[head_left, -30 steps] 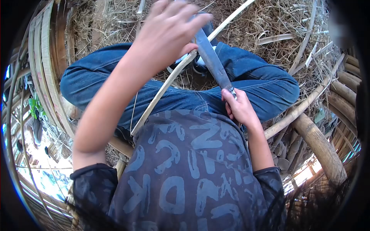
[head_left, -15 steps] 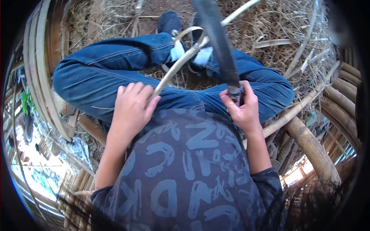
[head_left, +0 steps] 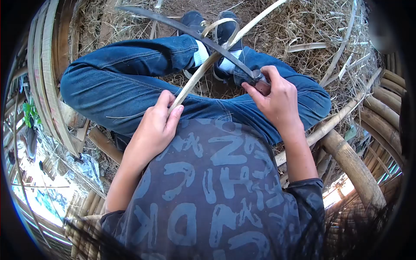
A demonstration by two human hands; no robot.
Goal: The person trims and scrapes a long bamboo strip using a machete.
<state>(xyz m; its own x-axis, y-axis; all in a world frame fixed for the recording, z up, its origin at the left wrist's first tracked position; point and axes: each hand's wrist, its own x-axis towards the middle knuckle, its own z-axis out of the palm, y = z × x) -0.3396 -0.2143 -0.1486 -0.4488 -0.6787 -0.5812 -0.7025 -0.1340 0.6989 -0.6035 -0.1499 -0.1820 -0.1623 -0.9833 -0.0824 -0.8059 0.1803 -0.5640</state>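
My left hand (head_left: 159, 123) is closed on the near end of a long pale bamboo strip (head_left: 195, 80), over my lap. The strip runs up and right past my shoes, and a thin curled shaving (head_left: 209, 27) stands on it near its middle. My right hand (head_left: 277, 95) grips the handle of a long dark knife (head_left: 190, 32), above my right thigh. The blade points up and left and crosses over the strip, its tip at the upper left. Whether the edge touches the strip I cannot tell.
My crossed legs in blue jeans (head_left: 117, 91) lie below the hands. Straw and shavings (head_left: 303, 26) cover the ground ahead. Long split bamboo slats (head_left: 43, 82) stand at the left. Thick bamboo poles (head_left: 353, 167) lie at the right.
My left hand has come down from the blade to the strip's near end and closed on it. The knife has swung from pointing up to pointing up and left across the strip.
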